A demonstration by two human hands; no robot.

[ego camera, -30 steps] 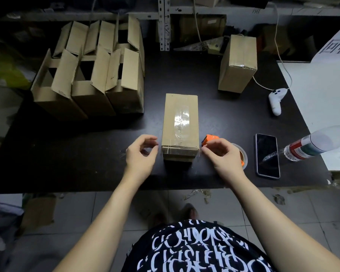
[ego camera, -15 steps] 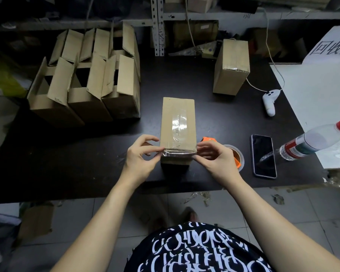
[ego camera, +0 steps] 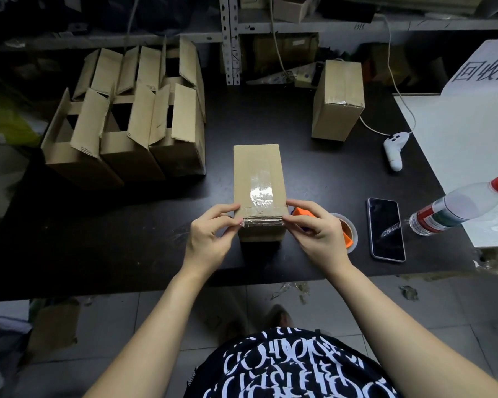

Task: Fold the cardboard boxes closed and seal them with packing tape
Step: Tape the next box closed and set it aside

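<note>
**Head view: both hands hold a tape strip at the box's near edge**

The closed cardboard box (ego camera: 258, 179) lies flat at the middle of the black table (ego camera: 98, 231), a clear tape patch already shining on its top. The left hand (ego camera: 210, 237) and right hand (ego camera: 316, 231) each pinch one end of a short tape strip (ego camera: 261, 223), drawn taut across the box's near top edge. The tape roll (ego camera: 354, 234) sits just beside the right hand, with a phone (ego camera: 385, 228) and a tilted bottle (ego camera: 460, 208) farther right. A cluster of open boxes (ego camera: 127, 119) stands at the back left, and a sealed box (ego camera: 338, 99) stands upright at the back right.
</note>
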